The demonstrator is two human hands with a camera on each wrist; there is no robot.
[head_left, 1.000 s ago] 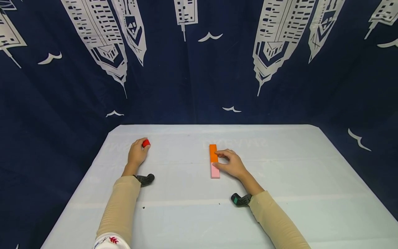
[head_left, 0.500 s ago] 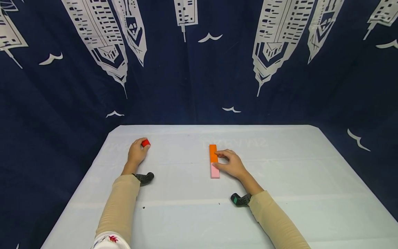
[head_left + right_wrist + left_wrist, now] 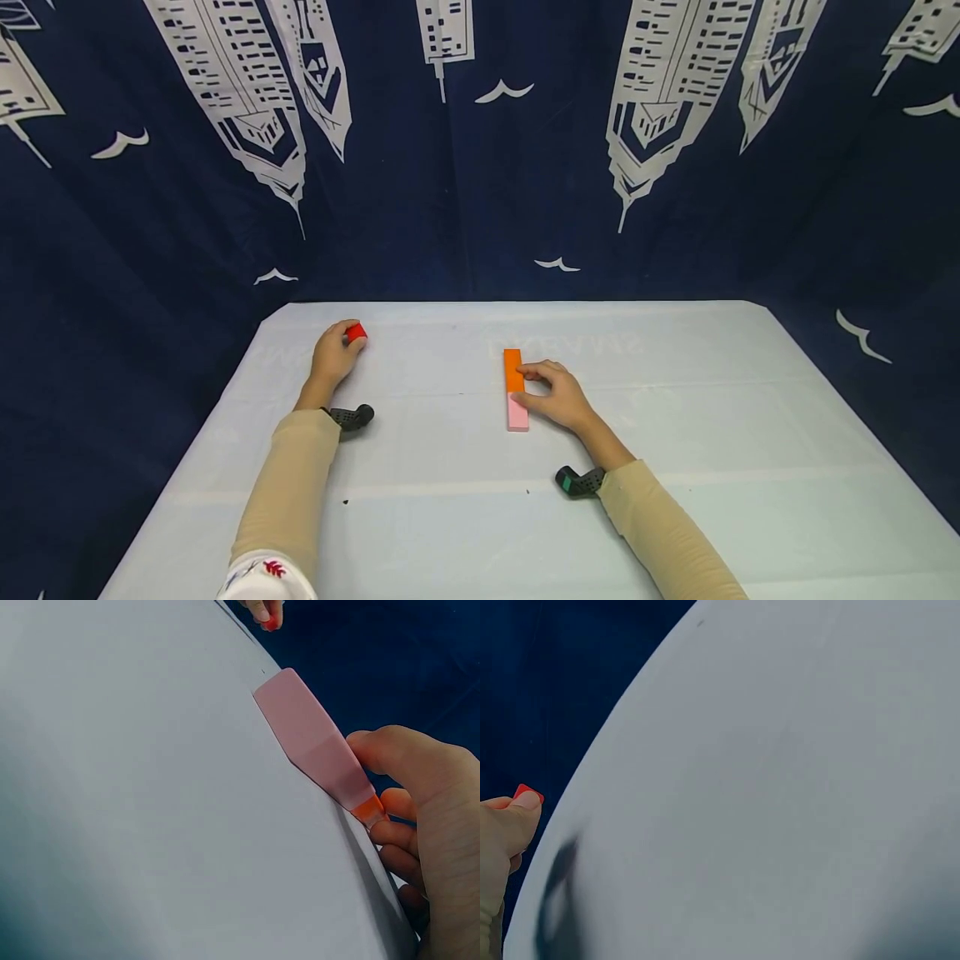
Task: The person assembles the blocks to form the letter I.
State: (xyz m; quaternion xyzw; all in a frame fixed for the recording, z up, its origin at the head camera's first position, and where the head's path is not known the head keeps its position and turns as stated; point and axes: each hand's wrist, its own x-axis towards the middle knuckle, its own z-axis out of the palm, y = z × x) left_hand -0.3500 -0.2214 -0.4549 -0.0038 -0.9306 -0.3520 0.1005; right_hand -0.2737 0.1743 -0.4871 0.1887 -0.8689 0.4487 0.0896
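Observation:
My left hand [image 3: 333, 357] pinches a small red block [image 3: 357, 332] between thumb and fingers, near the far left of the table. In the left wrist view, only a corner of the red block [image 3: 525, 790] shows past the thumb. A long orange block [image 3: 513, 369] and a pink block [image 3: 517, 415] lie end to end in one line at the middle. Beside them, my right hand [image 3: 561, 397] rests its fingertips on the orange block and its thumb on the pink block's edge. The pink block [image 3: 304, 731] fills the foreground of the right wrist view.
A white-covered table [image 3: 435, 467] spreads under both arms. Behind it hangs a dark blue curtain [image 3: 480, 183] with white building prints. Each wrist wears a black camera mount, the left one [image 3: 352, 417] and the right one [image 3: 579, 482].
My left hand has moved slightly away from me and to the right with the red block in its pinch. The right hand and the orange and pink blocks have stayed put.

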